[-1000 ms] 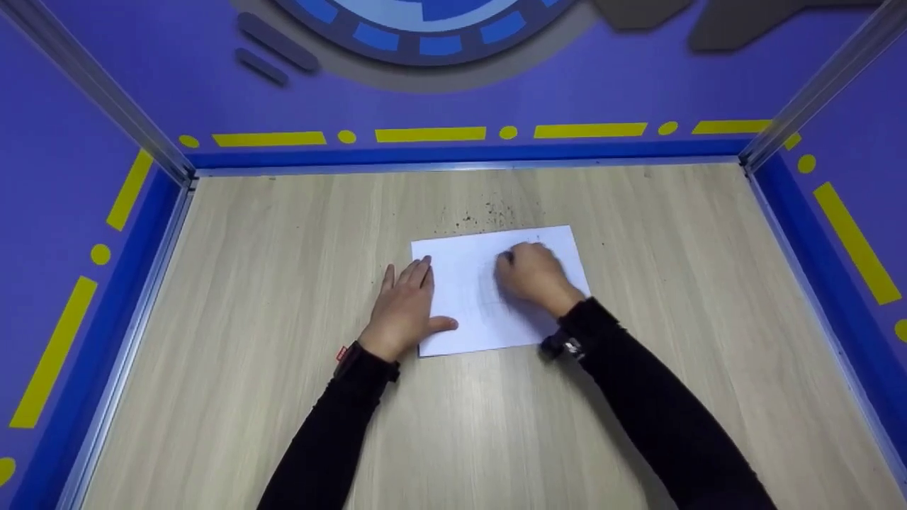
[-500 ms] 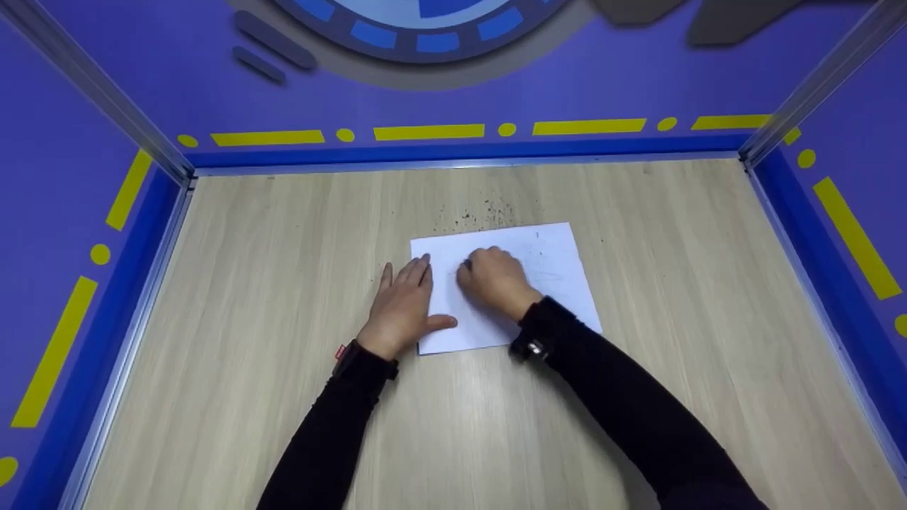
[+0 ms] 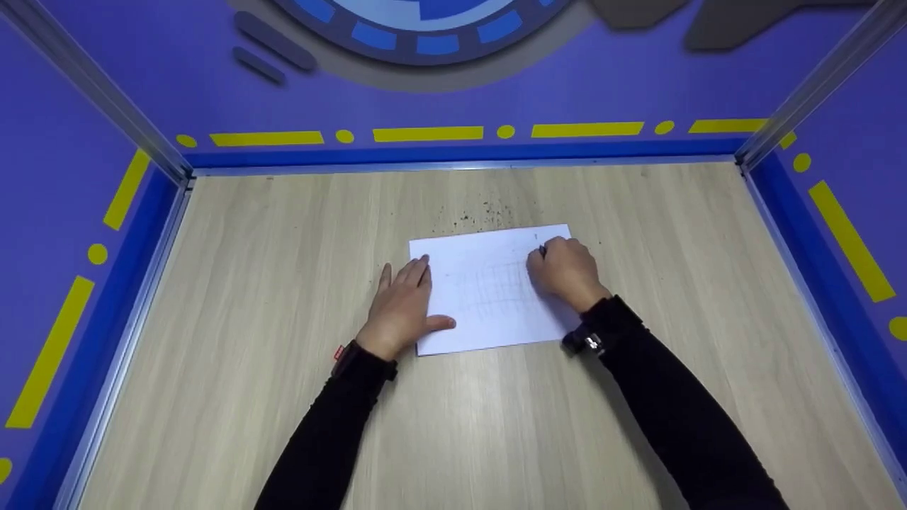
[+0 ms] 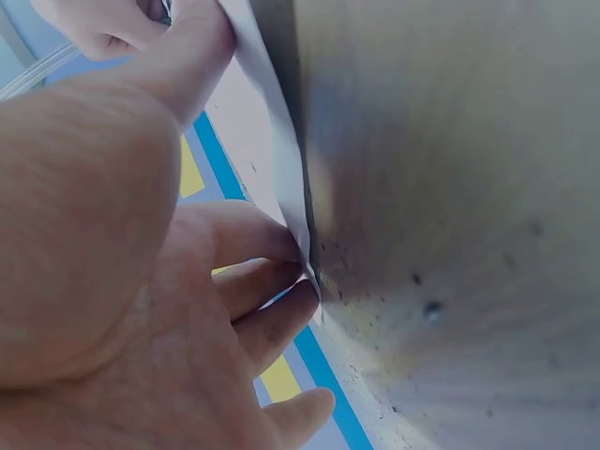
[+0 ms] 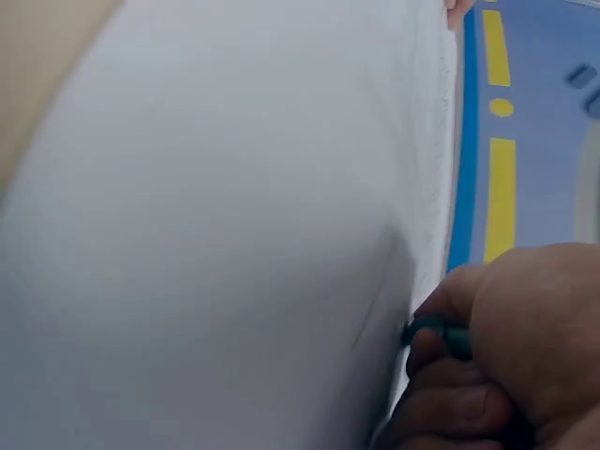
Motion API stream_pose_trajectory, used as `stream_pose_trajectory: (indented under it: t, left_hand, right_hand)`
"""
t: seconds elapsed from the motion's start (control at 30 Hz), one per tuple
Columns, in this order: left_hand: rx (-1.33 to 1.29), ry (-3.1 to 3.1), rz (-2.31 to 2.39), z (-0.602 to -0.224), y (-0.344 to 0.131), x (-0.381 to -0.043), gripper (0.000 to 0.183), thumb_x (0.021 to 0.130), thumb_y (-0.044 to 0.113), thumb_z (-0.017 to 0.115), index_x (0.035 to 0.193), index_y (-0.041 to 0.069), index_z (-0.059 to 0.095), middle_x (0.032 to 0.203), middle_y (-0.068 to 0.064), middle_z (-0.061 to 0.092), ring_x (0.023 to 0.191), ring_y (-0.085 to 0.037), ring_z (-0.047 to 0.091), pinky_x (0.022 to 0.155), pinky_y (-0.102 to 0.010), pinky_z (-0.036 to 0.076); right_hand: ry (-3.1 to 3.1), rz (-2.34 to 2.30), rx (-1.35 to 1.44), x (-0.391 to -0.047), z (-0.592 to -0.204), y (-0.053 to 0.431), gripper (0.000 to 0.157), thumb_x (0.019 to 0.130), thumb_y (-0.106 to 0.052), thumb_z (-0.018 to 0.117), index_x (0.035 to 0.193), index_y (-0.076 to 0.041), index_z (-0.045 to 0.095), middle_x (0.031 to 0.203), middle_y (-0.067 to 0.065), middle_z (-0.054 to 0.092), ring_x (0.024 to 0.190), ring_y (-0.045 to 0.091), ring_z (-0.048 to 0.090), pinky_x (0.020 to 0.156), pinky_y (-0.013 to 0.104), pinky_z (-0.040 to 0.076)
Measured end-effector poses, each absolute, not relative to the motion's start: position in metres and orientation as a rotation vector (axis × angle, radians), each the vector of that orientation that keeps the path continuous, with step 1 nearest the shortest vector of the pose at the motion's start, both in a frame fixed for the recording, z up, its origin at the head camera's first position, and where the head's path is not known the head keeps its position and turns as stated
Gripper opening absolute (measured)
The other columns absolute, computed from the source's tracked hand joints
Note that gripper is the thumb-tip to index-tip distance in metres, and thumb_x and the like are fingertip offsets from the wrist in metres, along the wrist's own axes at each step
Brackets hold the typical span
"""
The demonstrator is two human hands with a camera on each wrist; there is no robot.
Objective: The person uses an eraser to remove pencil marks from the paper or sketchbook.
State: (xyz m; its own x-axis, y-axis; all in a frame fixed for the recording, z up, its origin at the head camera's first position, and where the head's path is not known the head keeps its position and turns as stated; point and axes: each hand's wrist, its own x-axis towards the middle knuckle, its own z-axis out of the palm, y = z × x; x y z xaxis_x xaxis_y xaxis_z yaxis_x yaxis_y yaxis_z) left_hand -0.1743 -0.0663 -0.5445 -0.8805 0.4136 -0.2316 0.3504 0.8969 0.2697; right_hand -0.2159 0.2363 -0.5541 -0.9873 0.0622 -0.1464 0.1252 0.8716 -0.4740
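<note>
The right hand (image 3: 567, 270) is pinching a dark pen-like stick (image 5: 454, 338) at faintly marked white paper (image 3: 489, 329); the left hand (image 3: 398, 312), thumb spread, is resting on its left edge.

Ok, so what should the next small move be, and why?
Probably draw the right hand back leftward over the paper, with the dark object in its grip. That hand is now near the paper's right side, while faint lines run across the middle. The left hand rests at the left edge, which should help steady it.
</note>
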Motion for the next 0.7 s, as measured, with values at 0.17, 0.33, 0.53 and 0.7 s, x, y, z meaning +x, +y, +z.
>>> stream_pose_trajectory:
  t: [0.17,0.33,0.53,0.7]
  left_hand:
    - [0.594,2.78,0.32,-0.544,-0.067,-0.175,0.113,0.093,0.065,0.08,0.169,-0.006,0.036,0.183,-0.019,0.028,0.171,-0.037,0.027,0.141,-0.066,0.011]
    - [0.615,2.795,0.344,-0.546,-0.07,-0.175,0.113,0.093,0.064,0.08,0.168,-0.008,0.036,0.182,-0.02,0.03,0.17,-0.038,0.029,0.14,-0.068,0.012]
    - [0.589,2.785,0.358,-0.546,-0.069,-0.175,0.114,0.092,0.064,0.081,0.17,-0.005,0.034,0.183,-0.018,0.029,0.17,-0.037,0.029,0.141,-0.066,0.01]
    - [0.6,2.789,0.348,-0.546,-0.069,-0.174,0.114,0.093,0.065,0.08,0.17,-0.005,0.034,0.183,-0.019,0.029,0.171,-0.037,0.028,0.14,-0.067,0.01]
  right_hand:
    - [2.883,-0.82,0.047,-0.213,-0.551,0.194,0.042,0.104,-0.028,0.054,0.064,-0.016,0.052,0.083,0.017,0.071,0.076,0.035,0.067,0.07,0.049,0.057]
    - [2.825,-0.776,-0.128,-0.211,-0.547,0.138,0.042,0.109,-0.032,0.054,0.082,-0.007,0.074,0.099,0.023,0.079,0.092,0.041,0.075,0.087,0.056,0.063]
    - [2.804,-0.697,-0.24,-0.21,-0.552,0.104,0.039,0.111,-0.029,0.057,0.092,-0.002,0.078,0.103,0.024,0.08,0.096,0.043,0.077,0.088,0.056,0.064]
    - [2.84,-0.651,-0.219,-0.211,-0.554,0.117,0.038,0.107,-0.029,0.059,0.092,0.0,0.079,0.104,0.026,0.08,0.097,0.045,0.077,0.088,0.057,0.064]
